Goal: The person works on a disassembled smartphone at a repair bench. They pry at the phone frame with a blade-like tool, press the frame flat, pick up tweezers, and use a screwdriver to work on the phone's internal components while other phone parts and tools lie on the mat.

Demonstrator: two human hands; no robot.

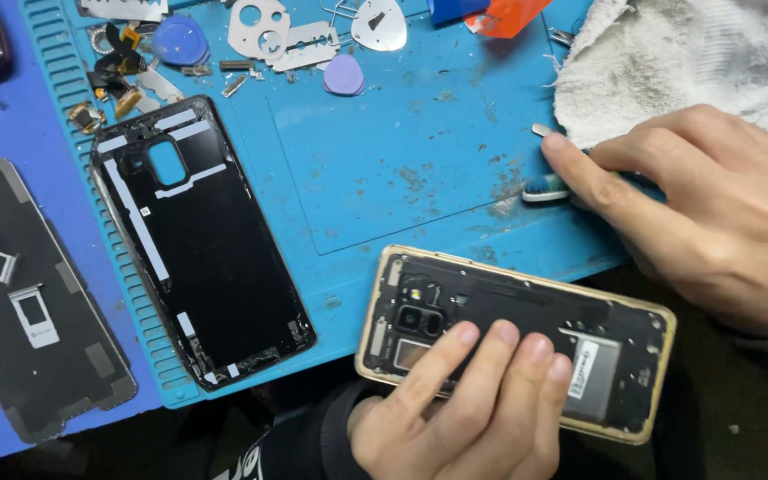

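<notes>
Holding: left hand (455,404) is gripping the opened gold-framed phone (526,338) at 6 o'clock.
Pinching: right hand (713,213) is closing on a small brush (546,188) at 3 o'clock.
Lying: black back cover (197,240) is resting on the blue mat (384,151) at 9 o'clock.

Phone repair bench, prob. a small electronics workshop. Evidence: blue silicone repair mat (420,169) w/ ridged edge slots, scuffed and dirty; removed black back cover (202,240) w/ adhesive strips lying on it; opened gold-framed phone (597,333) w/ camera module and internals exposed. Along the mat's top edge: loose metal shields (264,36), small flex parts (113,67), a purple pick (343,76) and a blue one (180,40). Left, off the mat: dark panel (33,302) w/ two SIM trays (20,289) on top. White rag (677,58) top right.
</notes>
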